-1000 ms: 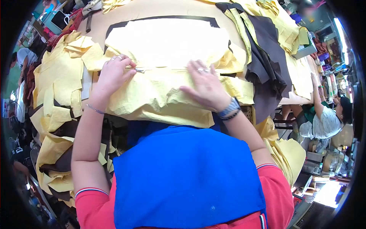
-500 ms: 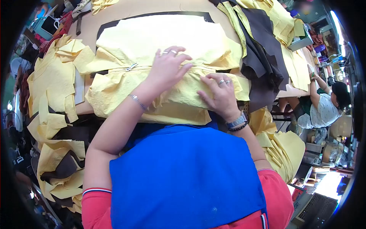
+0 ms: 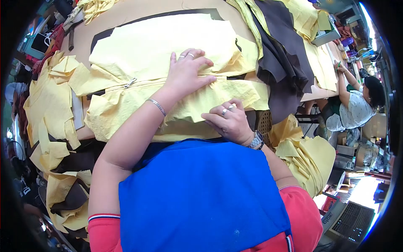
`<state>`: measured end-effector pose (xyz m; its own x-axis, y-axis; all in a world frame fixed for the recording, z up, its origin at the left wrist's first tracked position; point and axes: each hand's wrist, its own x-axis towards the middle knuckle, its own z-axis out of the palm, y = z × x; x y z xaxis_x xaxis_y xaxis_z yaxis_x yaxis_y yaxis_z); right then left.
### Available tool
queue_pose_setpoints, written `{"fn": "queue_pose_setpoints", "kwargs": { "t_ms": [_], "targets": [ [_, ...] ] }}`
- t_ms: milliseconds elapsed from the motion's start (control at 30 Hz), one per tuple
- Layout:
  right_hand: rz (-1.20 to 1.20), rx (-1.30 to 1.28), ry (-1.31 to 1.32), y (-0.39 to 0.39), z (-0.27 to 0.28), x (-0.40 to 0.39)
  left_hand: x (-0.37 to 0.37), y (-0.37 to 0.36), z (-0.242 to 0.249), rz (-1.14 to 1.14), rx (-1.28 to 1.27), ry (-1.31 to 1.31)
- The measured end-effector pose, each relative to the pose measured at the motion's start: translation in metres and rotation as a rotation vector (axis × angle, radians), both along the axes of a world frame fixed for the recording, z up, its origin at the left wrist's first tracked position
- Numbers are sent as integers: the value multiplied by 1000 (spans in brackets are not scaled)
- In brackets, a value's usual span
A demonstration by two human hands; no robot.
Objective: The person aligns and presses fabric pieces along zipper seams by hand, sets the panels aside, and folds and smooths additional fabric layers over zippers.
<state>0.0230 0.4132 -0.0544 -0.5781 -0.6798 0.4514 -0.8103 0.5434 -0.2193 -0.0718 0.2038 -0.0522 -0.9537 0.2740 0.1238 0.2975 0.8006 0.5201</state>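
Note:
A yellow fabric piece lies across the table with a zipper running along its middle; the metal zipper pull sits toward the left end. My left hand rests on the fabric just above the zipper, fingers spread, thumb near the zipper line. Lower and to the right, my right hand has its thumb and fingers closed at the near edge of the lower yellow panel. Dark brown fabric shows under the far edge of the yellow piece.
Yellow cut pieces are heaped at the left. Dark brown fabric with yellow zipper strips lies at the right. A yellow bundle hangs beside my right arm. Another person works at the far right.
My right hand has moved down and left from the zipper area to the near edge and closed there. The fabric has shifted slightly left in view. My left hand stays spread on it.

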Motion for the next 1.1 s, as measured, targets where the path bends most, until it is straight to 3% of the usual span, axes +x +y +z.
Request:
{"fn": "queue_pose_setpoints", "kwargs": {
  "t_ms": [267, 333, 367, 433, 533, 700, 833, 900, 967, 1000, 1067, 1100],
  "targets": [
    [64, -35, -119, -45, 13, -6, 1, 1, 0, 13, 9, 18],
    [111, -14, -265, -39, 31, -9, 2, -1, 2, -7, 58, -6],
    [135, 0, -340, -32, 37, -11, -2, -5, -1, -20, 212, -9],
    [-53, -123, -255, -20, 38, -23, -11, -23, -6, -43, 522, -18],
    [-178, -292, -106, -1, 27, -56, 14, -53, 17, -34, 203, 60],
    [-303, -157, -166, 1, 12, -74, 53, -88, 9, 71, -91, 17],
    [-278, -70, -287, 7, 21, -79, 82, -82, 7, 107, -164, 19],
    [-184, -169, -384, 12, 29, -78, 95, -79, 2, 109, -144, 127],
    [-237, -227, -440, 8, 55, -68, 110, -80, -3, 83, -59, 243],
    [-290, -239, -305, 15, 53, -74, 111, -82, -3, 64, -10, 325],
    [-328, -398, -255, 18, 56, -77, 128, -90, 12, 128, -68, 146],
    [-357, -448, -238, 25, 49, -87, 139, -103, 25, 219, -41, 215]
  ]
}}
